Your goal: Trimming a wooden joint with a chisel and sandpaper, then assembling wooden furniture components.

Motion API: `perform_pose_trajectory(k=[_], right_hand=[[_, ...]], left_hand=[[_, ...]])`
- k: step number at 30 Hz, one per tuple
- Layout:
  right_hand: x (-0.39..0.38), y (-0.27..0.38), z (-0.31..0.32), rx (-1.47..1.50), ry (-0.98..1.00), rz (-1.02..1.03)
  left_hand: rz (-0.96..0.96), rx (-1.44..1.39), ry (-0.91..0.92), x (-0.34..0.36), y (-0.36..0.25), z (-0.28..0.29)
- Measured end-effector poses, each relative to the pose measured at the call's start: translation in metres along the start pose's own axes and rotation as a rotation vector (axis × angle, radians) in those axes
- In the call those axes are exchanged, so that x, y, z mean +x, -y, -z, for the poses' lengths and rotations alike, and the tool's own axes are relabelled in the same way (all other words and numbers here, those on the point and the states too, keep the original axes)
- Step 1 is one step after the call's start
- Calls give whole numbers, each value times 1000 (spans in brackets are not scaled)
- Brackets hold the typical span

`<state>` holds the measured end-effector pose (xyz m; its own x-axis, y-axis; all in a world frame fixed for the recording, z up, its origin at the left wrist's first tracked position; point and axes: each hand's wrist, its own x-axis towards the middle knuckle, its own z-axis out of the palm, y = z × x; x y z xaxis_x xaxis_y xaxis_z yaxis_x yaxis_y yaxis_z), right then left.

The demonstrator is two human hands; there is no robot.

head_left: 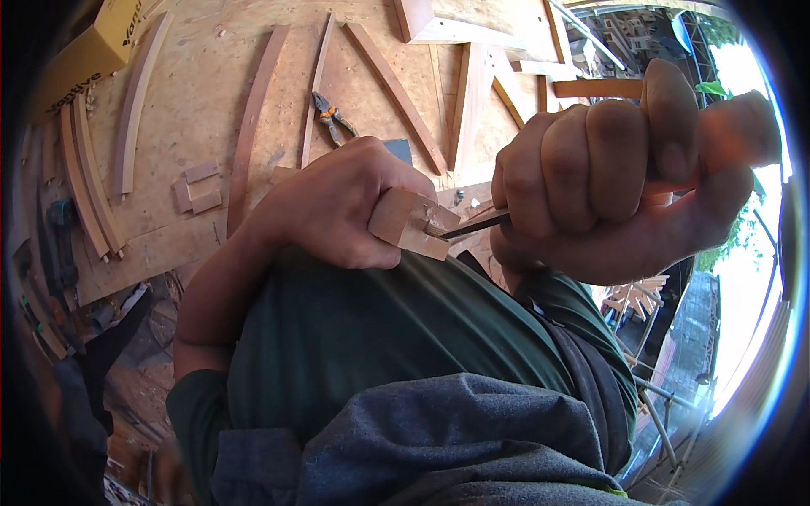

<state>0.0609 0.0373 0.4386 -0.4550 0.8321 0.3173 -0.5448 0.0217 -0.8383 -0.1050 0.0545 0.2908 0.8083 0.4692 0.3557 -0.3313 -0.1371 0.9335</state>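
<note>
A wood block (pixel 396 222) sits in the left hand (pixel 337 207), just in front of the person's torso, fingers closed around it. A blade (pixel 477 225) touches it, gripped by the curled fingers of the right hand (pixel 591 173). Too hard a push could skid the tip into the left hand. Pliers (pixel 332 116) lie beyond on the surface (pixel 198 101).

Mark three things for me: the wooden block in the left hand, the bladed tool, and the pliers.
Wooden block (pixel 399 221): head view, on its broad face.
Bladed tool (pixel 477 225): head view, mid-blade.
Pliers (pixel 328 113): head view, near the pivot.
</note>
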Motion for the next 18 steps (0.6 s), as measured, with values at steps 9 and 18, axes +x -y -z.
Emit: perform_pose_trajectory(k=[9, 18], right_hand=[[-7, 6, -2, -91, -49, -30], [1, 1, 14, -30, 121, 88]], left_hand=[[50, -32, 33, 0, -4, 2], [33, -13, 5, 0, -6, 6]])
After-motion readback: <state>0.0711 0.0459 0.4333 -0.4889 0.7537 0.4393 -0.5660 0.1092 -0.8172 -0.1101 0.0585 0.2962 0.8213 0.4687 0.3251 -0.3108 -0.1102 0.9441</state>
